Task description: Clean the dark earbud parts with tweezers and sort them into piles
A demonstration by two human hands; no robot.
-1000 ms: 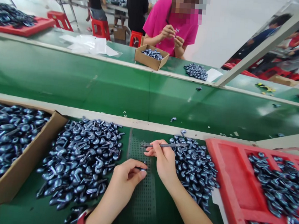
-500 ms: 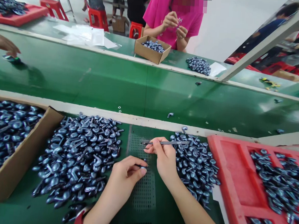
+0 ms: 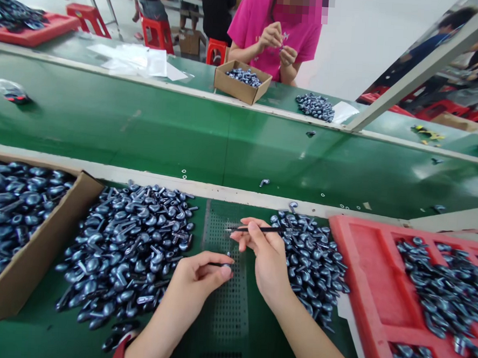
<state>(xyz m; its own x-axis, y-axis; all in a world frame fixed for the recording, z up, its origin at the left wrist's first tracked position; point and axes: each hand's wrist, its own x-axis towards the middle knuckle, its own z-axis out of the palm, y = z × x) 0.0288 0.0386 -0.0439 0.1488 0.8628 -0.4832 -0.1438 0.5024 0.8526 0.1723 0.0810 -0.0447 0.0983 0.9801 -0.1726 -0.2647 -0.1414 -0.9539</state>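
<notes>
My left hand (image 3: pixel 203 277) pinches a dark blue earbud shell (image 3: pixel 226 264) between thumb and fingertips, mostly hidden by them. Just right of it, my right hand (image 3: pixel 265 251) grips a pair of dark tweezers (image 3: pixel 256 230) like a pen, tips pointing left above the earbud. Both hands are over a dotted, perforated mat (image 3: pixel 231 313). A large pile of glossy blue earbud shells (image 3: pixel 133 248) lies left of my left hand. Another pile of earbud shells (image 3: pixel 313 259) spreads beside my right hand.
A cardboard box (image 3: pixel 35 264) full of shells stands at the left, and a red foam tray (image 3: pixel 394 296) at the right. Beyond the pale rail runs a green belt (image 3: pixel 164 131) with a few loose shells. Across it sits a co-worker (image 3: pixel 276 35) behind a small box (image 3: pixel 236 87).
Another person's hand at the far left has left the view, leaving a small item on the belt. Loose shells on the belt have shifted slightly left. My tweezers have turned slightly in my grip.
</notes>
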